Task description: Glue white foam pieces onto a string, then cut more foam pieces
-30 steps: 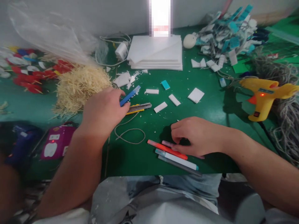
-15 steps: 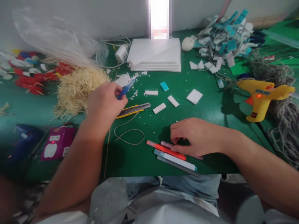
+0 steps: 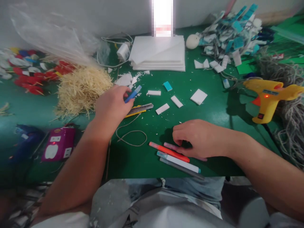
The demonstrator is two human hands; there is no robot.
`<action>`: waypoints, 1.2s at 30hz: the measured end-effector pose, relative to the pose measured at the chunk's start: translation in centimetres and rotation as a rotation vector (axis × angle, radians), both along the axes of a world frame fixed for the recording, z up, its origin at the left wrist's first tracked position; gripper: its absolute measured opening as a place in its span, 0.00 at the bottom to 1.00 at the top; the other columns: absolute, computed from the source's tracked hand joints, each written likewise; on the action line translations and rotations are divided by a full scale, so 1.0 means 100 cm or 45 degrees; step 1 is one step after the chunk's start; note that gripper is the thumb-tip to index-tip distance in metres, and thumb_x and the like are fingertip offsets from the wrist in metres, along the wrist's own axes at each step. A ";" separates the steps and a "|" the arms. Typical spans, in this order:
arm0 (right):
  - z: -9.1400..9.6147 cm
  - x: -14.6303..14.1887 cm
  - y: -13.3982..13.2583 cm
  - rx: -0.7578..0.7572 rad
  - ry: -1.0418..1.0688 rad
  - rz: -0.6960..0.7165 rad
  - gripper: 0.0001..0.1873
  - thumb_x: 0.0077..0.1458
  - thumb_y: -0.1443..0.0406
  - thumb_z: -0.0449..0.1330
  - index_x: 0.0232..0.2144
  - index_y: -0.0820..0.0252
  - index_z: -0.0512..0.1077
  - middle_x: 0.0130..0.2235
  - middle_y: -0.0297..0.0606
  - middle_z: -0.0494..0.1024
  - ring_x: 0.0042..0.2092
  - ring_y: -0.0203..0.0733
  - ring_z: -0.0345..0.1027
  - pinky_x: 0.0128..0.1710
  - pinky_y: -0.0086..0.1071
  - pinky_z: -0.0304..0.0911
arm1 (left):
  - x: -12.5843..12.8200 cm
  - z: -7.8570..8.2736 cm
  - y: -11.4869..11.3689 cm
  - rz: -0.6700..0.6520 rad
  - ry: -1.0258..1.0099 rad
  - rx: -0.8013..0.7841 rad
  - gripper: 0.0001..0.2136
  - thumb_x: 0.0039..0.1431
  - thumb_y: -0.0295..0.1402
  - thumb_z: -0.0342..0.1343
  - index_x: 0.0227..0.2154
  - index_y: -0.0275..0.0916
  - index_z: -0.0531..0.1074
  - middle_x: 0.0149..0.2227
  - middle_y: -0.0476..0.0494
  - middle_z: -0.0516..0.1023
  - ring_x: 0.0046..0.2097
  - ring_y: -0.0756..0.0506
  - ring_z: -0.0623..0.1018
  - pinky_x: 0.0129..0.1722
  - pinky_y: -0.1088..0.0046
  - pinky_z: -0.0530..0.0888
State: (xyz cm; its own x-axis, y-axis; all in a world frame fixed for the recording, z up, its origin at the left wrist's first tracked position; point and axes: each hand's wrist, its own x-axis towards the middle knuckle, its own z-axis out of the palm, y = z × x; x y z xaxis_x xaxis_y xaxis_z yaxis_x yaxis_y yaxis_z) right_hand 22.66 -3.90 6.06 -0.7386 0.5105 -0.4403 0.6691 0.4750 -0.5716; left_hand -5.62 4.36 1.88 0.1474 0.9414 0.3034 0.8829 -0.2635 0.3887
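My left hand [image 3: 115, 103] pinches a blue marker [image 3: 133, 94] between thumb and fingers, tip slanting up to the right. Partly under that hand lies a yellow utility knife [image 3: 140, 110]. My right hand [image 3: 192, 137] rests on the table, fingers curled and thumb apart, gripping nothing visible. Its thumb lies over a pink marker [image 3: 172, 146]. Beside it are an orange-red marker [image 3: 169, 152], a white marker with teal ends [image 3: 179, 161] and a grey marker [image 3: 181, 168]. Small white strips [image 3: 162, 109] and a blue piece [image 3: 167, 85] lie beyond.
A yellow glue gun [image 3: 270, 98] with a lit red light stands right, by tangled grey string [image 3: 293, 117]. White foam sheets [image 3: 158, 52] are stacked at the back. Left are a heap of straw-like sticks [image 3: 78, 91] and a purple box [image 3: 58, 144]. A string loop [image 3: 133, 145] lies centre.
My left hand has shifted slightly right with the blue marker, covering more of the knife. My right hand has stayed in place. The view has tilted a little.
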 end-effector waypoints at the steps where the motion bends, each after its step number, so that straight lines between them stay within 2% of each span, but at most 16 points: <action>1: 0.000 0.000 0.000 -0.010 0.005 -0.004 0.09 0.59 0.69 0.63 0.27 0.57 0.68 0.33 0.33 0.75 0.32 0.36 0.60 0.33 0.32 0.53 | 0.002 0.002 -0.003 -0.045 -0.032 0.124 0.06 0.55 0.33 0.66 0.31 0.44 0.74 0.27 0.52 0.73 0.28 0.49 0.68 0.30 0.69 0.63; 3: 0.000 -0.001 0.000 -0.025 0.003 -0.011 0.10 0.55 0.72 0.62 0.26 0.57 0.66 0.33 0.32 0.74 0.32 0.35 0.59 0.33 0.31 0.51 | 0.008 0.010 -0.013 -0.154 -0.129 0.376 0.12 0.62 0.35 0.63 0.24 0.42 0.69 0.22 0.56 0.67 0.25 0.53 0.63 0.28 0.72 0.61; 4: 0.000 0.000 0.000 -0.028 0.007 -0.009 0.11 0.54 0.74 0.62 0.25 0.57 0.64 0.33 0.32 0.73 0.32 0.35 0.58 0.33 0.31 0.51 | 0.013 0.015 -0.021 -0.251 -0.152 0.431 0.16 0.66 0.33 0.60 0.22 0.41 0.65 0.20 0.56 0.64 0.24 0.54 0.63 0.27 0.73 0.61; 6: 0.000 0.000 0.000 -0.029 0.028 -0.004 0.14 0.54 0.75 0.61 0.24 0.57 0.61 0.32 0.31 0.70 0.31 0.35 0.56 0.33 0.31 0.50 | 0.023 0.026 -0.037 -0.513 -0.217 0.390 0.16 0.66 0.30 0.60 0.21 0.40 0.65 0.21 0.57 0.67 0.24 0.55 0.65 0.26 0.76 0.62; 7: -0.001 0.000 0.000 -0.030 0.041 -0.003 0.15 0.55 0.75 0.60 0.24 0.57 0.60 0.32 0.31 0.68 0.31 0.34 0.55 0.33 0.32 0.49 | 0.027 0.031 -0.044 -0.687 -0.261 0.229 0.12 0.65 0.28 0.60 0.24 0.40 0.70 0.24 0.56 0.73 0.25 0.56 0.69 0.27 0.78 0.66; 8: -0.001 0.000 0.000 -0.034 0.051 -0.006 0.16 0.55 0.75 0.60 0.24 0.56 0.59 0.31 0.31 0.67 0.31 0.34 0.54 0.33 0.32 0.49 | 0.031 0.035 -0.050 -0.833 -0.270 -0.003 0.05 0.64 0.26 0.59 0.32 0.40 0.75 0.30 0.56 0.78 0.26 0.56 0.71 0.27 0.80 0.67; 9: -0.002 0.000 0.001 -0.042 0.054 -0.008 0.16 0.55 0.75 0.61 0.24 0.56 0.58 0.31 0.30 0.66 0.31 0.34 0.53 0.33 0.32 0.49 | 0.034 0.038 -0.054 -0.948 -0.262 -0.198 0.05 0.64 0.25 0.58 0.37 0.41 0.77 0.32 0.56 0.80 0.26 0.57 0.71 0.28 0.81 0.68; 10: -0.002 0.000 0.002 -0.051 0.048 -0.014 0.16 0.55 0.75 0.61 0.24 0.56 0.58 0.31 0.30 0.65 0.31 0.34 0.53 0.33 0.32 0.48 | 0.035 0.040 -0.057 -1.060 -0.237 -0.370 0.06 0.64 0.24 0.58 0.39 0.41 0.78 0.33 0.55 0.81 0.27 0.57 0.73 0.30 0.82 0.68; 13: -0.001 0.000 0.003 -0.082 0.020 -0.037 0.16 0.54 0.75 0.61 0.25 0.56 0.59 0.31 0.29 0.64 0.31 0.34 0.52 0.33 0.33 0.48 | 0.036 0.040 -0.060 -1.247 -0.113 -0.686 0.05 0.62 0.25 0.64 0.32 0.40 0.77 0.30 0.56 0.77 0.30 0.56 0.74 0.32 0.81 0.66; 16: 0.000 0.000 0.003 -0.098 0.026 -0.048 0.16 0.54 0.75 0.61 0.24 0.56 0.59 0.30 0.28 0.64 0.31 0.34 0.53 0.32 0.32 0.48 | 0.036 0.037 -0.060 -1.239 0.048 -0.863 0.08 0.58 0.25 0.68 0.28 0.40 0.75 0.27 0.57 0.73 0.30 0.54 0.72 0.31 0.77 0.62; 22: -0.001 0.000 0.001 -0.070 0.019 -0.078 0.16 0.51 0.75 0.62 0.24 0.56 0.59 0.30 0.28 0.65 0.30 0.34 0.53 0.31 0.31 0.48 | 0.047 0.036 -0.061 -1.174 0.246 -1.030 0.09 0.55 0.25 0.70 0.30 0.40 0.74 0.32 0.54 0.73 0.34 0.50 0.72 0.33 0.74 0.61; 29: -0.005 0.002 0.003 -0.062 0.057 -0.077 0.15 0.54 0.72 0.61 0.24 0.56 0.59 0.29 0.29 0.67 0.29 0.34 0.54 0.30 0.31 0.48 | 0.050 0.035 -0.059 -1.134 0.320 -1.048 0.08 0.56 0.23 0.66 0.30 0.40 0.72 0.34 0.53 0.71 0.33 0.50 0.70 0.33 0.72 0.62; 36: -0.006 0.004 0.002 -0.029 0.097 -0.080 0.13 0.53 0.72 0.61 0.24 0.56 0.61 0.30 0.30 0.70 0.29 0.33 0.55 0.29 0.31 0.49 | 0.050 0.034 -0.056 -1.068 0.297 -1.068 0.07 0.56 0.22 0.62 0.32 0.41 0.72 0.35 0.54 0.76 0.34 0.50 0.73 0.35 0.73 0.63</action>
